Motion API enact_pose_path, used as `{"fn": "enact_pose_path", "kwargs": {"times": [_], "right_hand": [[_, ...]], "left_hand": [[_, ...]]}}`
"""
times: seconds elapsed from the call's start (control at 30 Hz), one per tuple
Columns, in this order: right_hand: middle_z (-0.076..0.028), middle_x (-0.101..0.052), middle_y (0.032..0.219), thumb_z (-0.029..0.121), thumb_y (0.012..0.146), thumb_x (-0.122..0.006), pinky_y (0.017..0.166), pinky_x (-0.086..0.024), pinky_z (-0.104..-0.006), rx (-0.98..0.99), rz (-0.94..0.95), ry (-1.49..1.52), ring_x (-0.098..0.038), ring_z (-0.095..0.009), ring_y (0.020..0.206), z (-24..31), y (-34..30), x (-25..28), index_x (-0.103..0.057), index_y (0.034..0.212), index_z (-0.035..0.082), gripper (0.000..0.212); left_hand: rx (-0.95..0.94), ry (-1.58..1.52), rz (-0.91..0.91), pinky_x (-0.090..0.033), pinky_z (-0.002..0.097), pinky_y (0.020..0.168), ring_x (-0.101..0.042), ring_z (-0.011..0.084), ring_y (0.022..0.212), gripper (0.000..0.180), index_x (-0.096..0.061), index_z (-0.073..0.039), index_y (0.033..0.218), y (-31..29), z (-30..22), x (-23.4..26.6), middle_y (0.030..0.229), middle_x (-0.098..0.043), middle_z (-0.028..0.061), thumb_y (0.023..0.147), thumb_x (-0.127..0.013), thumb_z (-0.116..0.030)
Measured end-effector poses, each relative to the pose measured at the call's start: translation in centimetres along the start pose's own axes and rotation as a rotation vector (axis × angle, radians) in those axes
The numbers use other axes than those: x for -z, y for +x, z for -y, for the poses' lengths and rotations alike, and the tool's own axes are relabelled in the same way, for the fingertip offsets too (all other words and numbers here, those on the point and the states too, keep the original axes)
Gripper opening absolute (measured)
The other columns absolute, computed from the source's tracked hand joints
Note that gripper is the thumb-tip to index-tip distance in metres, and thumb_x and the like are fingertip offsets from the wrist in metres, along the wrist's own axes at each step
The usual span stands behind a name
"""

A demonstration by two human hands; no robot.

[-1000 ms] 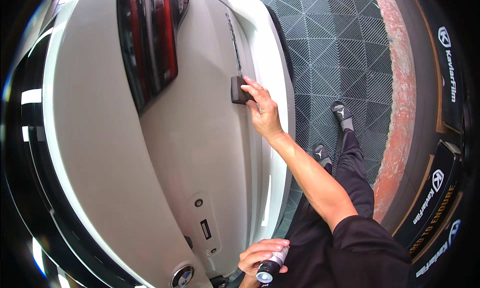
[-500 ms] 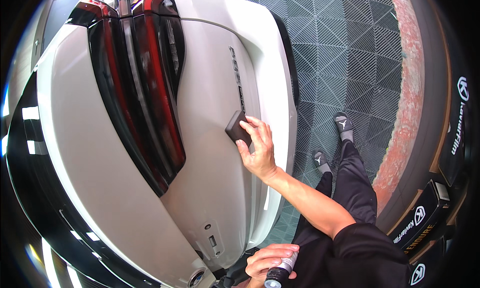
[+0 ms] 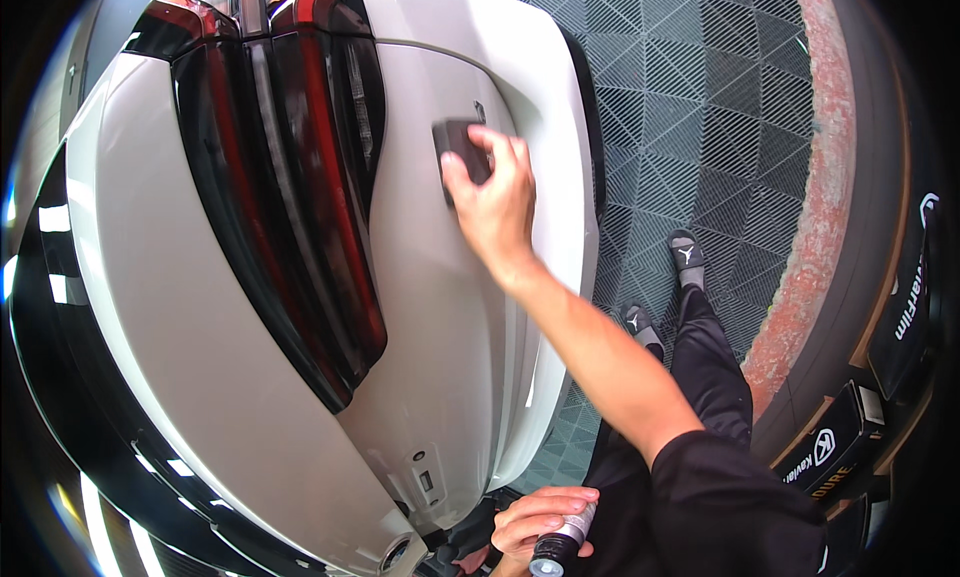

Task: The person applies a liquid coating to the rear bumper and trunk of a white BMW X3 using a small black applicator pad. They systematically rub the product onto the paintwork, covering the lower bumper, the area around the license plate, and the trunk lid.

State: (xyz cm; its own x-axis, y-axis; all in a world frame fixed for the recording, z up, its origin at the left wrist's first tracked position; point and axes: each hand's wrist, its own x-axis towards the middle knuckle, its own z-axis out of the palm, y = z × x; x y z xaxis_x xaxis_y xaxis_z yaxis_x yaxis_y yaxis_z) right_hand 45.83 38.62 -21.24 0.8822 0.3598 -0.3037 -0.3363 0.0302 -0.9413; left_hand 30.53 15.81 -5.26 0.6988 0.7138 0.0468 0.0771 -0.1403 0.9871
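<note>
Against the white rear panel [image 3: 435, 317] of a car, over a row of raised lettering, sat a dark block [image 3: 454, 140], with a small bit of lettering [image 3: 479, 110] showing past its far end. The right hand [image 3: 497, 202] had it clamped between thumb and bent fingers; motion blur softened both, and whether the block's whole face met the paint could not be told. Low in the view, the left hand [image 3: 540, 525] was closed around a small black-and-silver bottle [image 3: 562, 545], its pale end tipped toward the lower edge.

The panel was smooth and glossy, curving away on every side. Left of the block ran a long red and black tail lamp [image 3: 315, 207]; nearer the body were a small rectangular recess [image 3: 426, 480] and, partly cut by the panel's curve, a round badge [image 3: 396, 554]. Dark glass [image 3: 50, 357] along the left carried bright reflections of lights.

Right of the car, grey ribbed tiles [image 3: 690, 87] covered the floor, where the person's feet [image 3: 688, 252] stood in dark slides and grey socks. Beyond, a rough reddish border [image 3: 822, 157] edged the tiles, and long black boxes [image 3: 835, 437] lay past a dark strip.
</note>
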Motion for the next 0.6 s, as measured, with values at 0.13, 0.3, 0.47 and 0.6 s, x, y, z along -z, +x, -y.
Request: {"fn": "enact_pose_path", "kwargs": {"times": [0.13,0.3,0.47,0.6], "right_hand": [[-0.015,-0.066,0.114,0.018,0.075,-0.074,0.097,-0.05,-0.0421,0.274,0.099,0.075,-0.061,-0.033,0.11,-1.5,6.8,-0.6,-0.069,0.109,0.003,0.037],[-0.008,-0.066,0.125,0.015,0.08,-0.069,0.098,-0.051,-0.0356,0.441,0.273,0.088,-0.065,-0.023,0.111,-4.6,10.8,0.3,-0.068,0.119,0.008,0.039],[-0.005,-0.068,0.12,0.016,0.077,-0.066,0.094,-0.052,-0.0348,0.275,0.315,0.088,-0.066,-0.023,0.107,-7.7,10.9,1.4,-0.066,0.119,0.011,0.041],[-0.006,-0.065,0.124,0.012,0.075,-0.067,0.092,-0.052,-0.0355,0.219,0.332,0.145,-0.064,-0.025,0.11,-11.2,7.7,3.3,-0.064,0.116,0.009,0.041]], "left_hand": [[0.01,-0.011,0.014,-0.059,0.0525,0.073,-0.068,0.0467,0.09,0.068,-0.055,0.003,0.123,0.1,0.2,0.3,0.108,-0.062,0.0256,0.067,-0.093,-0.009],[0.029,0.054,0.037,-0.059,0.0521,0.074,-0.068,0.0461,0.09,0.068,-0.054,0.002,0.123,-1.6,1.2,1.3,0.108,-0.062,0.0255,0.067,-0.092,-0.008],[0.062,0.065,0.038,-0.059,0.051,0.074,-0.069,0.045,0.09,0.067,-0.053,0.001,0.122,-0.4,1.1,0.7,0.105,-0.062,0.0246,0.068,-0.092,-0.01],[0.054,0.047,0.01,-0.06,0.0506,0.073,-0.069,0.0445,0.089,0.065,-0.053,0.001,0.12,0.1,2.0,-0.1,0.103,-0.063,0.0241,0.069,-0.091,-0.012]]}}
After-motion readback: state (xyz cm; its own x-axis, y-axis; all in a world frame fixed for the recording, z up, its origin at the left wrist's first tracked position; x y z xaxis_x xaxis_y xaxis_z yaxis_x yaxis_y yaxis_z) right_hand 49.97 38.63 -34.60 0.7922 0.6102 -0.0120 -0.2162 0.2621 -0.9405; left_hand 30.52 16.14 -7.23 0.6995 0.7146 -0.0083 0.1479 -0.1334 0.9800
